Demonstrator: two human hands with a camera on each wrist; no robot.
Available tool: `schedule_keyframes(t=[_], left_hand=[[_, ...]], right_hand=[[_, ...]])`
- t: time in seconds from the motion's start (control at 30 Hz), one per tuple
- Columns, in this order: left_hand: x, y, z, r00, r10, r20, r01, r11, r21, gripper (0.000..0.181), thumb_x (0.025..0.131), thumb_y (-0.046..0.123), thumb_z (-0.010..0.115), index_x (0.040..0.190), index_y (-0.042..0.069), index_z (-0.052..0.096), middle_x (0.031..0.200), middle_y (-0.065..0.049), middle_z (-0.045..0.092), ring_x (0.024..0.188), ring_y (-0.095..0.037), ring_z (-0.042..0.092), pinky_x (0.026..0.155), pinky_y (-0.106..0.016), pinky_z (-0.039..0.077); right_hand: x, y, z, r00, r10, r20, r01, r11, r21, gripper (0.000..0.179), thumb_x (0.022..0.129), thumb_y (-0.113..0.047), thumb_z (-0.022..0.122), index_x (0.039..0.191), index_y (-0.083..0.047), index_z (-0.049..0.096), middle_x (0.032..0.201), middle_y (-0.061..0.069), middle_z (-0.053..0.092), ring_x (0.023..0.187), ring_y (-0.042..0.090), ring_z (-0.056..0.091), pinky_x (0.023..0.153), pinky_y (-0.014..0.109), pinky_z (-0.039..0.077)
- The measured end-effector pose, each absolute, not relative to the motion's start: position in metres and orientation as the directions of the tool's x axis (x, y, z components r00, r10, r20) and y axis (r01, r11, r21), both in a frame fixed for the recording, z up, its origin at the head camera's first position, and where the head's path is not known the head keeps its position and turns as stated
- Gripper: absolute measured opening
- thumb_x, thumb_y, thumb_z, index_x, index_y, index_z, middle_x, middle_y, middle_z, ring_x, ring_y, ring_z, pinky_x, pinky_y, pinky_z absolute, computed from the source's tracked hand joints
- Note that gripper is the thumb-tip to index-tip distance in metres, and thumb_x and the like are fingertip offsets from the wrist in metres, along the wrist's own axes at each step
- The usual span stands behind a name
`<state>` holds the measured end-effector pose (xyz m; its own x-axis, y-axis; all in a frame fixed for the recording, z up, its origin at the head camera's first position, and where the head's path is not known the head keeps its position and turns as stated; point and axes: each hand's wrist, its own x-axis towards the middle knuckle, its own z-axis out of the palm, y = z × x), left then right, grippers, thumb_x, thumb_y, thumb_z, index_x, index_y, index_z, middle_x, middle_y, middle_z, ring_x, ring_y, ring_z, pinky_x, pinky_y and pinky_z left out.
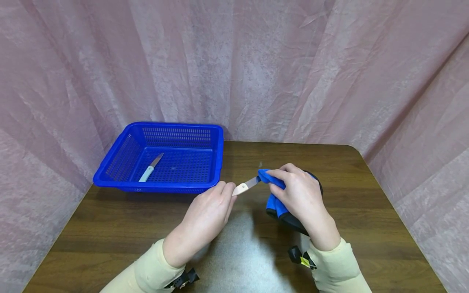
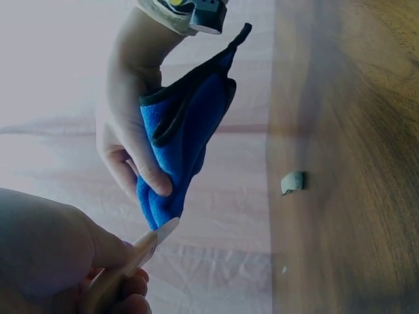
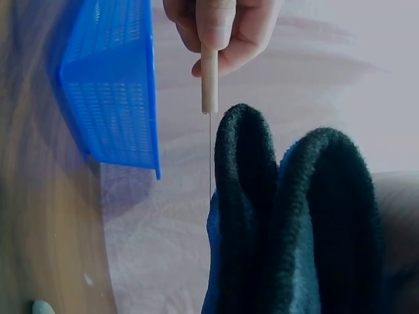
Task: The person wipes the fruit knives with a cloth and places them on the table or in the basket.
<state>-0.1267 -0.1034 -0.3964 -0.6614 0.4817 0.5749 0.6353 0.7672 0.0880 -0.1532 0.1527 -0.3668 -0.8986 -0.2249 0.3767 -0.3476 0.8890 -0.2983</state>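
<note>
My left hand [image 1: 209, 211] grips a small knife by its cream handle [image 1: 240, 189], blade pointing right. In the right wrist view its thin blade [image 3: 211, 154] runs down beside the cloth. My right hand [image 1: 302, 193] pinches a folded blue cloth [image 1: 277, 204] with black edging, fingers and thumb around it. The cloth meets the far part of the blade and hides the tip in the head view. In the left wrist view, the cloth [image 2: 190, 137] hangs in folds above the blade.
A blue plastic basket [image 1: 216, 162] stands at the back left of the wooden table [image 1: 366, 244]. Inside lies another knife [image 1: 151, 168] with a pale handle. A small grey-green thing [image 2: 292, 182] lies on the table; its kind is unclear. Pink curtains hang behind.
</note>
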Motion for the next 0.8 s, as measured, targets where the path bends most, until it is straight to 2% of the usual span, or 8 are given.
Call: schedule_keyframes(t=[0.8], left_hand=[[-0.1273,-0.1049,-0.3957,-0.659,0.477,0.581,0.637,0.765,0.096,0.018,0.102,0.009,0.079,0.109,0.002,0.063,0.081,-0.003,0.052,0.061,-0.021,0.053,0.05,-0.036,0.049]], right_hand=[[-0.1552,0.1627,-0.3629,-0.936,-0.156,0.314,-0.261,0.908,-0.326,0.032,0.097,-0.021,0.081,0.129,-0.023,0.084,0.118,0.008,0.075,0.093,0.035,0.074,0.077,0.056,0.057]])
